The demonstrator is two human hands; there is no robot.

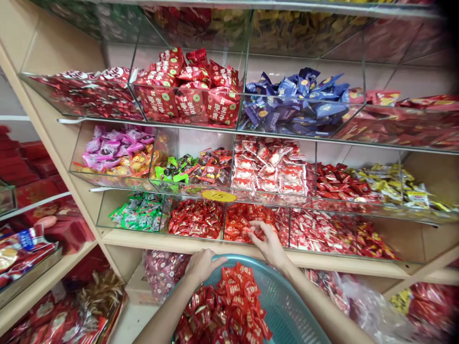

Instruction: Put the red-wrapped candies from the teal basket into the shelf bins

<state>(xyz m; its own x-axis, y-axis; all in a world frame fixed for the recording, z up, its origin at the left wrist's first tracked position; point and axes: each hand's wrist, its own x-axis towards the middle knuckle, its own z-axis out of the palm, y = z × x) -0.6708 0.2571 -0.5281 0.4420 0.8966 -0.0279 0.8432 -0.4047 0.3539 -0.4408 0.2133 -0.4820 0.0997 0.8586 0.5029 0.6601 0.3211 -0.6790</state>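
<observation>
A teal plastic basket [287, 306] is at the bottom centre, with red and orange-red wrapped candies [229, 301] heaped in it. My left hand [202, 264] grips its far rim, the thumb lying along the edge and the other fingers partly hidden. Beyond the basket, my right hand [267, 241] reaches to the front of a bin of orange-red wrapped candies [234, 220]. Its thumb and forefinger are bent around a small red candy at the fingertips. Dark red wrapped candies [195, 217] fill the bin to the left, and pink-and-white ones [311, 229] the bin to the right.
Clear shelf dividers separate blue packets [297, 100], red packets [190, 91], purple sweets [114, 145] and green sweets [138, 210]. A yellow price tag [219, 196] hangs above the bins. A wooden ledge [143, 242] runs below them, with plastic bags [373, 306] underneath.
</observation>
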